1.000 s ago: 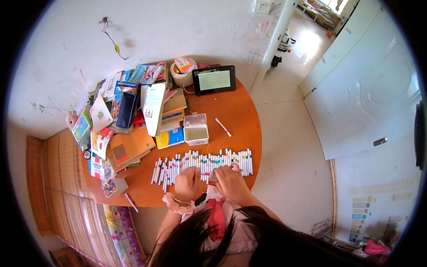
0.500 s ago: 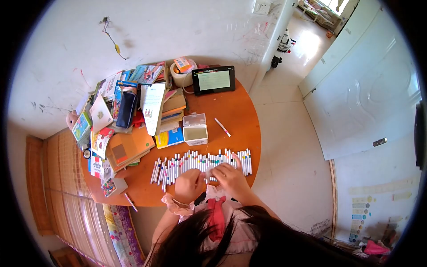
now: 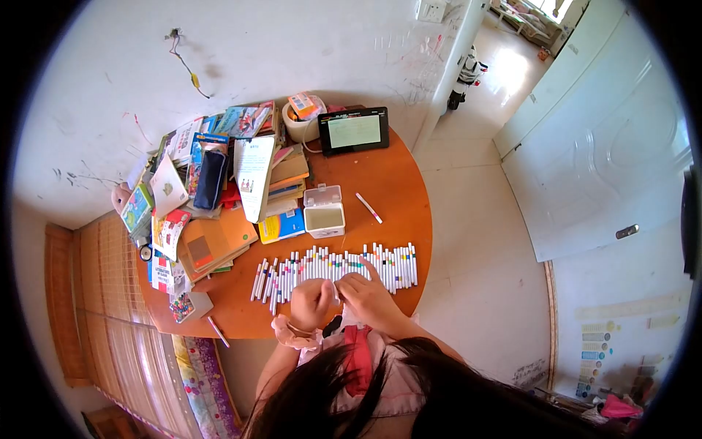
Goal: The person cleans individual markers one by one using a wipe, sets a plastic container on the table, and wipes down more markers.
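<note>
A long row of white markers (image 3: 314, 265) with coloured bands lies side by side near the table's front edge. At the row's near side, my left hand (image 3: 311, 303) is closed, its fingers curled in. My right hand (image 3: 367, 298) meets it, with the fingers bent towards the left hand and one finger stretched out over the markers. Something small and pale shows between the two hands, too covered to name. Beyond the row stands a white plastic box (image 3: 324, 222) with its clear lid raised. A single marker (image 3: 368, 208) lies to the right of it.
Piled books (image 3: 212, 241) and a dark pencil case (image 3: 210, 180) crowd the table's left. At the back are a tablet (image 3: 355, 132) and a white round container (image 3: 301, 129). A tub of colourful bits (image 3: 191, 306) and another marker (image 3: 218, 331) sit at the left front edge.
My right hand has shifted slightly left, and its raised finger has moved left over the markers. My left hand stays closed in nearly the same place. The view has shifted slightly.
</note>
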A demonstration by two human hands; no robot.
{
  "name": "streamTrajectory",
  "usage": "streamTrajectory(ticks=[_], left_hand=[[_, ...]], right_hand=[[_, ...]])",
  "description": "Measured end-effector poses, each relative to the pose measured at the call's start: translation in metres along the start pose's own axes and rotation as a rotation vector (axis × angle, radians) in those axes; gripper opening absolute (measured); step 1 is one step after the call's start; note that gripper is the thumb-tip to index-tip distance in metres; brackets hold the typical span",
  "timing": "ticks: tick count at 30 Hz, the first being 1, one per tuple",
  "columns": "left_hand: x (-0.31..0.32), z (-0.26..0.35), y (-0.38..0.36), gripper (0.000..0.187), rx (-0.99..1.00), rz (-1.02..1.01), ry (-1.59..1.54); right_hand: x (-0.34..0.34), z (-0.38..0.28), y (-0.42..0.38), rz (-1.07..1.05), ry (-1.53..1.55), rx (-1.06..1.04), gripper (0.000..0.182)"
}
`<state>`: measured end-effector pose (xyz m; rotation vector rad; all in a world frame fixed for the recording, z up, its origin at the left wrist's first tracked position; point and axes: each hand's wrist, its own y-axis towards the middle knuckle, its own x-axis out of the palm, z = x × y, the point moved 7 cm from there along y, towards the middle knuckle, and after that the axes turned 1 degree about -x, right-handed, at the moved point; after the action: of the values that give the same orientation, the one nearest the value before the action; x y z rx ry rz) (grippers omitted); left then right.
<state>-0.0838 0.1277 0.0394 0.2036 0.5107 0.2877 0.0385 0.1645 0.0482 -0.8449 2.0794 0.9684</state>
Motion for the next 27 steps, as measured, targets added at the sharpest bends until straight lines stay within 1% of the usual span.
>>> streamTrajectory(ticks=[1,2,3,4,5,7,8,9,11,13,15,16,18,19,20,21,22,23,24,25,27], left_hand=[[-0.003,-0.005,-0.003,0.030,0.002,-0.001,0.000],[-0.013,-0.017,-0.009,0.031,-0.069,0.101,-0.002],[-0.023,-0.026,-0.014,0.032,-0.139,0.202,-0.005],[-0.027,-0.026,-0.014,0.034,-0.168,0.230,-0.024],[-0.027,-0.024,-0.013,0.034,-0.169,0.230,-0.026],[-0.015,-0.017,-0.006,0.033,-0.129,0.095,-0.008],[-0.007,-0.013,-0.005,0.031,-0.073,0.062,0.082],[-0.001,-0.009,-0.004,0.031,-0.074,0.062,0.082],[0.015,-0.004,-0.002,0.029,-0.113,-0.040,-0.041],[0.010,-0.005,0.000,0.033,-0.098,-0.026,-0.012],[-0.007,-0.020,-0.004,0.037,-0.190,0.162,-0.082],[-0.017,-0.011,0.000,0.040,-0.180,0.208,-0.092],[-0.024,-0.015,0.000,0.040,-0.165,0.223,-0.078],[-0.027,-0.016,0.000,0.040,-0.151,0.237,-0.063],[-0.023,-0.017,0.000,0.038,-0.160,0.180,-0.032],[-0.018,-0.022,-0.001,0.038,-0.160,0.181,-0.032],[-0.004,-0.020,0.002,0.037,-0.143,0.084,-0.049],[0.009,-0.015,0.004,0.035,-0.126,-0.012,-0.064],[0.018,-0.008,0.003,0.032,-0.107,-0.075,0.005],[0.015,-0.003,0.004,0.032,-0.105,-0.074,0.007],[0.006,0.001,0.005,0.031,-0.112,0.028,0.026]], right_hand=[[-0.003,0.003,0.001,0.049,0.019,0.009,0.022],[-0.002,0.010,-0.001,0.029,-0.003,0.040,0.025],[-0.003,0.014,-0.003,0.030,-0.005,0.043,0.025],[-0.003,0.018,-0.005,0.017,-0.028,0.057,0.027],[-0.002,0.021,-0.006,0.004,-0.050,0.070,0.028],[0.000,0.017,-0.008,0.007,-0.044,0.068,0.027],[0.003,0.012,-0.007,-0.019,0.013,0.046,0.025],[0.006,0.007,-0.006,-0.045,0.069,0.024,0.024],[0.005,0.003,-0.005,-0.016,0.068,0.000,0.022],[0.004,0.010,-0.005,-0.009,0.091,0.024,0.022],[0.004,0.016,-0.010,-0.005,0.050,0.014,0.021],[0.006,0.021,-0.012,-0.025,0.003,0.051,0.023],[0.010,0.030,-0.015,-0.076,-0.056,0.089,0.030],[0.009,0.028,-0.013,-0.076,-0.057,0.087,0.030],[0.005,0.023,-0.011,-0.040,-0.044,0.062,0.030],[0.002,0.017,-0.009,-0.004,-0.030,0.037,0.029],[0.002,0.013,-0.007,-0.003,-0.031,0.036,0.029],[0.002,0.006,-0.004,0.021,0.032,0.018,0.028],[0.001,0.003,-0.002,0.047,0.094,-0.003,0.027],[0.001,0.004,-0.002,0.050,0.094,-0.005,0.027],[0.008,0.015,-0.006,-0.045,0.149,0.052,0.027]])
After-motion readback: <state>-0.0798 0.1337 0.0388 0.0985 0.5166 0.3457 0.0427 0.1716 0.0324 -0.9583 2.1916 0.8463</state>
